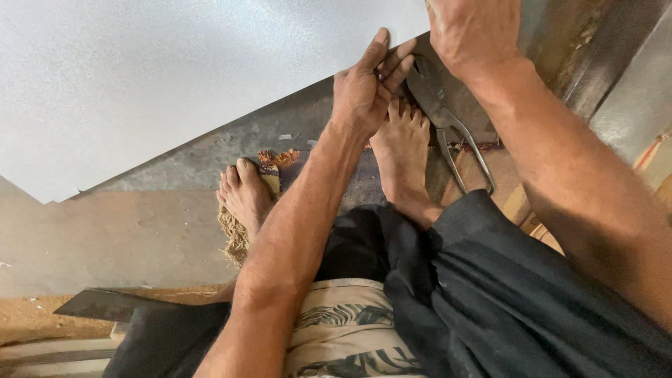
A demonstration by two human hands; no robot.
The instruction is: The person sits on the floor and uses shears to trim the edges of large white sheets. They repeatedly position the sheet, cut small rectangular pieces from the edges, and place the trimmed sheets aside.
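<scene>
A large pale grey metal sheet (pixel 175 77) lies on the floor in front of me. My left hand (pixel 364 87) rests at the sheet's near edge, fingers stretched and pressed against it, holding nothing. My right hand (pixel 472 31) lies flat higher up, palm down on another metal sheet (pixel 560 35); its fingers are cut off by the frame's top. Metal snips (pixel 448 122) lie on the floor between my two hands, untouched, handles toward me. My bare feet (pixel 402 150) are planted beside the snips.
A frayed brown mat (pixel 238 238) lies under my left foot. A dark metal offcut (pixel 105 304) sits at the lower left on the dusty floor. More sheet metal edges (pixel 630 91) run along the right. Black cloth covers my lap.
</scene>
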